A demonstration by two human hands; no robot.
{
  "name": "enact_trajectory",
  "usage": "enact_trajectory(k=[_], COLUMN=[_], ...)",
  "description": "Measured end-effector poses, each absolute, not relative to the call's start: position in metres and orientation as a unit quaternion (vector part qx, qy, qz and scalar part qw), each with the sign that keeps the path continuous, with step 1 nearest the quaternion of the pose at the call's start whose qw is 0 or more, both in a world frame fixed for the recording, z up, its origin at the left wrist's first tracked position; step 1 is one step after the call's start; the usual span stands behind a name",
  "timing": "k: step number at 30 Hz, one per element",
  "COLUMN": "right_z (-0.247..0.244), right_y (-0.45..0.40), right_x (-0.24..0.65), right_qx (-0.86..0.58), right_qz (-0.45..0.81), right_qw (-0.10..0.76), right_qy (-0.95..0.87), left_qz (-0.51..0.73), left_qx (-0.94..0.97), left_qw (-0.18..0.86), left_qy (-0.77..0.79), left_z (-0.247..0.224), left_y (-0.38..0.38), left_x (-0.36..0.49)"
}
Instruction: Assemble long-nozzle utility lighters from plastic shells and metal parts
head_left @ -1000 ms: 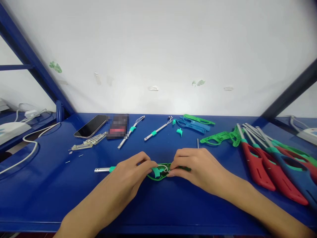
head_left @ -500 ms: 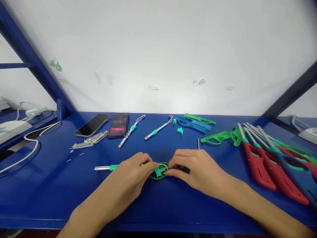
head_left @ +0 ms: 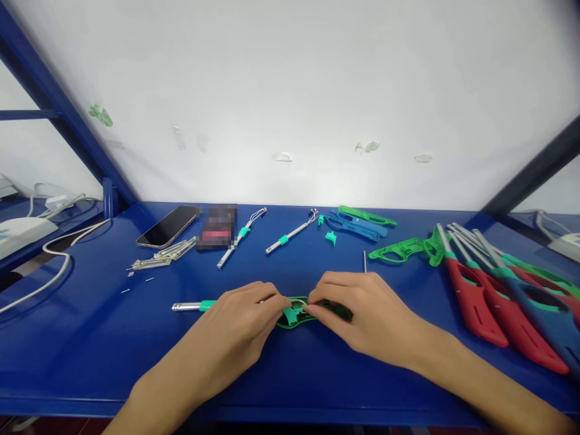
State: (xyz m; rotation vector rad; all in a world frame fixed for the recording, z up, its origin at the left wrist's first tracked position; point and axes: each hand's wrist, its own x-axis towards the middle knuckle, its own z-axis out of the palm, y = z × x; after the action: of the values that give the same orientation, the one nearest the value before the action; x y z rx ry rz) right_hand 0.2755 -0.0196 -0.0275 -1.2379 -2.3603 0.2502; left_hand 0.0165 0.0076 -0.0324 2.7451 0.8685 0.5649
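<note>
The left hand (head_left: pixel 244 314) is nearly closed, thumb and fingertips pinching at the teal trigger (head_left: pixel 290 315) in the green lighter shell (head_left: pixel 296 323). The right hand (head_left: pixel 357 302) is bent in a pinch too, fingertips at the shell's other side, by the pale wire (head_left: pixel 299 301). The shell lies between both hands and partly under them, on the blue table (head_left: pixel 272 386); a metal tube (head_left: pixel 185 307) sticks out past the left hand.
</note>
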Motion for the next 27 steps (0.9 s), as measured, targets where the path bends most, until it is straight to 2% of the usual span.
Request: enact_trajectory(k=[6,16,21,27], right_z=[-0.028,-0.037,-0.036,-0.03], right_y=[-0.018,-0.017,-0.017,-0.018], right_x=[0.273,0.276,0.275,0.273], right_qx=[-0.469,-0.405,-0.393,-0.428], right_qz=[0.107,0.084,0.065,0.101], right_qw=[0.227,0.214,0.195,0.196], right_qy=[-0.847,-0.885,-0.896,-0.877], left_qz=[0.185,0.176,0.182,0.178], left_qx=[0.939,0.949,0.948,0.947], left_qw=[0.058,-0.019,-0.023,-0.023], left_qy=[0.283,0.263,0.259,0.267], left_z=[-0.034,-0.036,-0.034,-0.034], left_y=[0.008,0.008,0.008,0.008], left_x=[0.015,0.015,0.015,0.014])
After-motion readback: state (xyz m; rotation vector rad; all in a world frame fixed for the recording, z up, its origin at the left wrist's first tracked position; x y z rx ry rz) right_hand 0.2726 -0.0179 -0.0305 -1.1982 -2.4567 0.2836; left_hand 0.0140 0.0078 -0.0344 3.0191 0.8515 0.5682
